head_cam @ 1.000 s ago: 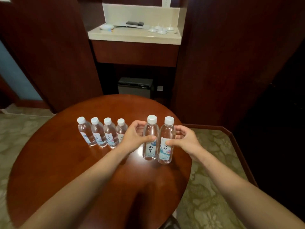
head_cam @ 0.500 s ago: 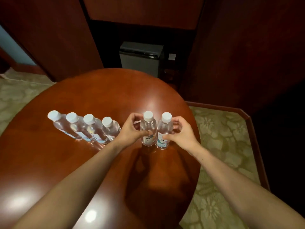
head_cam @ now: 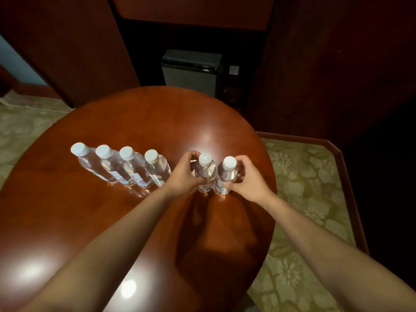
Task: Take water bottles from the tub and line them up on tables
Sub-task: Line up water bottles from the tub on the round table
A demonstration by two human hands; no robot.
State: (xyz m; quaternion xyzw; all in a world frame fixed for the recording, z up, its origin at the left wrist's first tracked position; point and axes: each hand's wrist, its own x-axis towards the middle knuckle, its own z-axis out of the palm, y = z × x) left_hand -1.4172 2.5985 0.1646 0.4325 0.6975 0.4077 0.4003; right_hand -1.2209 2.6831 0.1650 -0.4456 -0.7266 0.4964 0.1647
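Note:
Several clear water bottles with white caps stand in a row (head_cam: 126, 167) on the round wooden table (head_cam: 157, 122). My left hand (head_cam: 184, 174) grips one more bottle (head_cam: 205, 170) just right of that row. My right hand (head_cam: 247, 179) grips another bottle (head_cam: 227, 174) that stands touching the first. Both held bottles are upright with their bases on the table. The tub is not in view.
A small grey fridge (head_cam: 191, 70) stands under a dark wooden cabinet behind the table. Dark wood panels (head_cam: 326, 64) close off the right side. Patterned green carpet (head_cam: 299, 199) lies to the right and left of the table, whose right edge is close to the held bottles.
The view has tilted down and come closer to the table. My hands keep their hold on the two bottles, which now stand on the table by the row.

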